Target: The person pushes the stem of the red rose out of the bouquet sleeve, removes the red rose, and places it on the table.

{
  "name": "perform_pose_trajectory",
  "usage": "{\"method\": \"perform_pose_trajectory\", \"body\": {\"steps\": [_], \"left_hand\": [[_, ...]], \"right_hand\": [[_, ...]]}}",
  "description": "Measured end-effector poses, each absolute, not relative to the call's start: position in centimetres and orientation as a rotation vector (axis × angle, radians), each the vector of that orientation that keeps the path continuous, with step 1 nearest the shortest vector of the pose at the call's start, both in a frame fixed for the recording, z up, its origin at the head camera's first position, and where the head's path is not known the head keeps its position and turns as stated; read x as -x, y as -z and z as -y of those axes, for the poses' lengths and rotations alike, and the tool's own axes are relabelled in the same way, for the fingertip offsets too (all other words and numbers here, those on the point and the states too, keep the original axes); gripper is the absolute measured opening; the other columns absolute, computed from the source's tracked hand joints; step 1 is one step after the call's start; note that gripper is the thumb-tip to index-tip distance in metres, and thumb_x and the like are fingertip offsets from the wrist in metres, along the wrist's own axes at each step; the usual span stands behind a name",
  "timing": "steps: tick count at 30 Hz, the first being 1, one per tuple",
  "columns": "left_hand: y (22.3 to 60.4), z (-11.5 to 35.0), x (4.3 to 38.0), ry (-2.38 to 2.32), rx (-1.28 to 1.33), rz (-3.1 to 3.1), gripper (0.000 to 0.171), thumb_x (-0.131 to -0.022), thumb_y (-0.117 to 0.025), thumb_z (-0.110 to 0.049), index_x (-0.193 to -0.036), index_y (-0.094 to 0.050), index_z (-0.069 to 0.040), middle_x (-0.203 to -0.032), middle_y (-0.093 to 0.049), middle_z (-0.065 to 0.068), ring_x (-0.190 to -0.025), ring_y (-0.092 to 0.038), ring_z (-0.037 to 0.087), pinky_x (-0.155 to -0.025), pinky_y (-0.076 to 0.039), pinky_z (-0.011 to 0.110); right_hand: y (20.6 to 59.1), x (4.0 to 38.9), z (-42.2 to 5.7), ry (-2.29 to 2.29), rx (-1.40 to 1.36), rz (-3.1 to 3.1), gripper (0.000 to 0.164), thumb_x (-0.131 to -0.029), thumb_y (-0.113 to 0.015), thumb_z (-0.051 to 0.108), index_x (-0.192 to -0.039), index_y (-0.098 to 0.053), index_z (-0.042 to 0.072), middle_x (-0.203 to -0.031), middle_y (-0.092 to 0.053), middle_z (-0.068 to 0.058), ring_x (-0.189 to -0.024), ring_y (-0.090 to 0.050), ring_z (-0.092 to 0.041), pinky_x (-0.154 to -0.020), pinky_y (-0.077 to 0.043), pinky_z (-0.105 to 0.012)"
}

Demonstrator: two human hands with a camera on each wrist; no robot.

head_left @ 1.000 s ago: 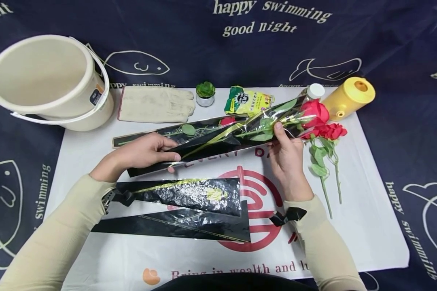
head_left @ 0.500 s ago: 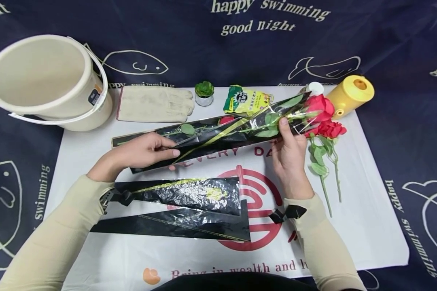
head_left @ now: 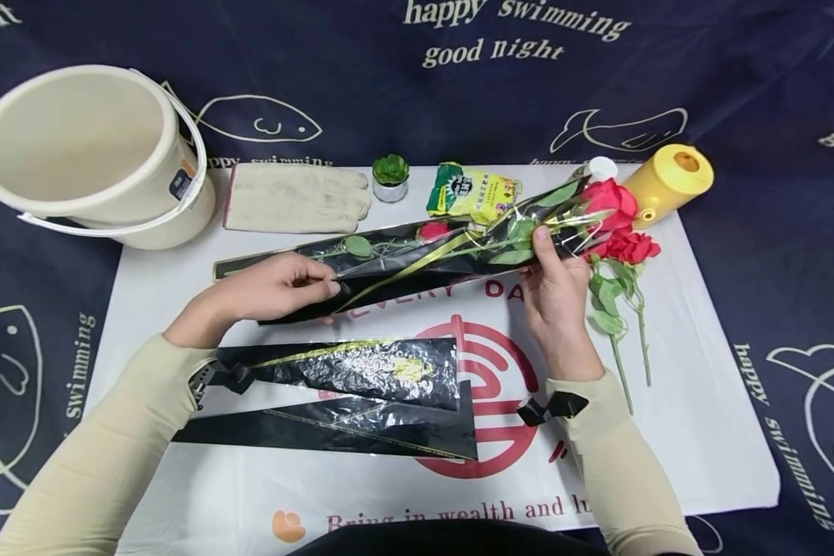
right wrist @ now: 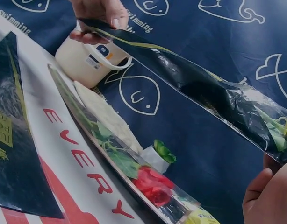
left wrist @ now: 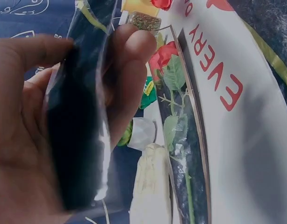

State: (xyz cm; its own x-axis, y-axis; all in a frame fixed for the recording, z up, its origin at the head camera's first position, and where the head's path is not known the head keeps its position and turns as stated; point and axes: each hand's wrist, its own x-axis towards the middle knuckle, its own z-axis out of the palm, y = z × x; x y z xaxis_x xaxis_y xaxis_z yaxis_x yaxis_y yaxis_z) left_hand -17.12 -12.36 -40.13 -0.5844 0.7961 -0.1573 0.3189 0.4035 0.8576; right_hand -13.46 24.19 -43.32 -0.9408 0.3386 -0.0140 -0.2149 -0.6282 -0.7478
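Observation:
My left hand (head_left: 267, 287) grips the narrow end of a black and clear flower sleeve (head_left: 406, 274) with a gold stripe. At its wide end, my right hand (head_left: 559, 305) holds the sleeve, thumb on top. Inside is a rose with green leaves, its red bloom (head_left: 610, 205) at the sleeve's mouth. The sleeve is raised above the table in the right wrist view, slanting between both hands. Behind it lies another sleeved rose (right wrist: 155, 185), partly hidden in the head view. Two loose roses (head_left: 632, 247) lie right of my right hand, overlapped by the held bloom.
Two flat black sleeves (head_left: 361, 374) lie in front. Along the back stand a cream bucket (head_left: 76, 224), pale work gloves (head_left: 292, 199), a small potted succulent (head_left: 391, 181), a green-yellow packet (head_left: 469, 193), a white-capped jar (head_left: 601, 168) and a yellow watering can (head_left: 670, 185).
Both ends of the held sleeve have shifted slightly right, and its narrow end has risen a little. My right hand has moved slightly right; both hands keep their hold.

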Motion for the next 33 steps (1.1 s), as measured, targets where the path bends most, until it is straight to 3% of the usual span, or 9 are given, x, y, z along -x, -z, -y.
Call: {"method": "perform_pose_trajectory", "body": {"steps": [4, 16, 19, 24, 27, 31, 33], "left_hand": [[40.4, 11.9, 17.0, -1.086, -0.976, -2.138, 0.036, -0.099, -0.048, -0.033, -0.068, -0.053, -0.014, -0.059, -0.036, -0.002, -0.047, -0.033, 0.012, -0.049, -0.032, 0.028], [40.6, 11.9, 17.0, -1.016, -1.026, -2.182, 0.035, -0.099, -0.048, -0.034, -0.071, -0.061, -0.016, -0.058, -0.041, -0.006, -0.048, -0.034, 0.009, -0.050, -0.034, 0.028], [40.7, 12.3, 17.0, -0.997, -0.999, -2.176, 0.034, -0.099, -0.047, -0.036, -0.075, -0.065, -0.020, -0.059, -0.043, -0.006, -0.048, -0.035, 0.010, -0.050, -0.035, 0.029], [40.8, 13.5, 17.0, -0.964, -0.946, -2.213, 0.028, -0.098, -0.048, -0.035, -0.089, -0.071, -0.022, -0.077, -0.062, -0.007, -0.061, -0.050, 0.010, -0.062, -0.043, 0.031], [40.9, 14.0, 17.1, -0.959, -0.953, -2.245, 0.027, -0.098, -0.049, -0.034, -0.088, -0.070, -0.020, -0.069, -0.055, -0.009, -0.057, -0.047, 0.009, -0.059, -0.041, 0.030], [41.2, 14.0, 17.1, -1.003, -0.910, -2.234, 0.026, -0.095, -0.053, -0.037, -0.112, -0.065, -0.020, -0.085, -0.060, -0.009, -0.068, -0.053, 0.006, -0.065, -0.045, 0.029], [41.2, 13.7, 17.1, -1.047, -0.876, -2.208, 0.039, -0.093, -0.057, -0.038, -0.128, -0.055, -0.021, -0.107, -0.061, -0.006, -0.088, -0.058, 0.008, -0.077, -0.046, 0.031]], "right_hand": [[43.7, 13.4, -23.2, -2.556, 0.234, 1.140, 0.045, -0.084, -0.071, 0.012, -0.123, -0.054, -0.003, -0.119, -0.055, -0.018, -0.102, -0.058, -0.025, -0.081, -0.048, -0.031], [44.4, 12.9, -20.1, -2.567, 0.285, 1.226, 0.044, -0.085, -0.069, 0.016, -0.122, -0.056, -0.002, -0.118, -0.055, -0.018, -0.099, -0.058, -0.022, -0.081, -0.049, -0.032], [44.3, 12.9, -20.4, -2.605, 0.328, 1.235, 0.045, -0.084, -0.071, 0.016, -0.122, -0.056, -0.001, -0.115, -0.056, -0.015, -0.095, -0.059, -0.021, -0.076, -0.049, -0.029], [43.7, 13.5, -22.5, -2.641, 0.309, 1.145, 0.043, -0.083, -0.072, 0.012, -0.121, -0.055, 0.001, -0.108, -0.060, -0.015, -0.077, -0.061, -0.018, -0.056, -0.047, -0.022], [43.4, 13.6, -23.0, -2.647, 0.280, 1.146, 0.043, -0.083, -0.072, 0.011, -0.121, -0.054, 0.001, -0.107, -0.060, -0.015, -0.072, -0.059, -0.016, -0.050, -0.044, -0.020], [43.4, 13.4, -22.2, -2.643, 0.266, 1.179, 0.044, -0.082, -0.072, 0.011, -0.121, -0.054, 0.001, -0.109, -0.059, -0.014, -0.074, -0.059, -0.016, -0.052, -0.044, -0.021], [43.6, 13.2, -21.5, -2.622, 0.272, 1.209, 0.044, -0.082, -0.073, 0.011, -0.121, -0.055, 0.001, -0.108, -0.060, -0.013, -0.073, -0.058, -0.015, -0.052, -0.043, -0.021]]}}
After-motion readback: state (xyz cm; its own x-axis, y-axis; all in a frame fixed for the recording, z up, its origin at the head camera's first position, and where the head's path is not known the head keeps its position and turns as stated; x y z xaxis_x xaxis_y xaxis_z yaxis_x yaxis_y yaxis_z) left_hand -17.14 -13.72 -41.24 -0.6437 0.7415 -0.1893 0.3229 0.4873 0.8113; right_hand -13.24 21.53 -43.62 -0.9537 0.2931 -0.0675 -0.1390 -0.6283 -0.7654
